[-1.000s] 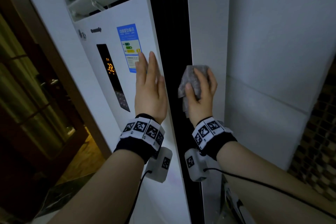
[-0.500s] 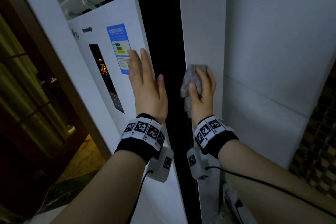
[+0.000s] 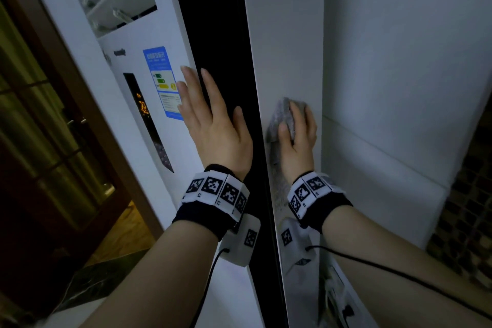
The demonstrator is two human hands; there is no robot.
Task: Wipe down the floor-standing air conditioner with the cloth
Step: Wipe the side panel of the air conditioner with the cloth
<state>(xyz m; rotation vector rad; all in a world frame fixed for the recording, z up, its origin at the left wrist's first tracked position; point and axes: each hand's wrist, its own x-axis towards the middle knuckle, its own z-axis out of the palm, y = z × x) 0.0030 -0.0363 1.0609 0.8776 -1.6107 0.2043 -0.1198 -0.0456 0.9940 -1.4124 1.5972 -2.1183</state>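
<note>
The tall white air conditioner (image 3: 138,42) fills the left and middle of the head view, with louvres at the top, a blue label and a lit orange display on its front. My left hand (image 3: 213,128) rests flat on the front, fingers straight, beside the label. My right hand (image 3: 298,138) presses a grey cloth (image 3: 282,117) against the unit's white side panel (image 3: 285,34), thumb and fingers curled over the cloth. A black vertical strip (image 3: 221,34) separates front and side.
A white wall (image 3: 399,61) stands close on the right, leaving a narrow gap beside the side panel. A dark wooden glazed door (image 3: 48,141) is on the left. Cables and a plug lie low in the gap (image 3: 338,298). Dark mosaic tiles (image 3: 468,208) lie at far right.
My right hand has slid the cloth a little to the right across the side panel, away from the black strip. My left hand stays flat on the front.
</note>
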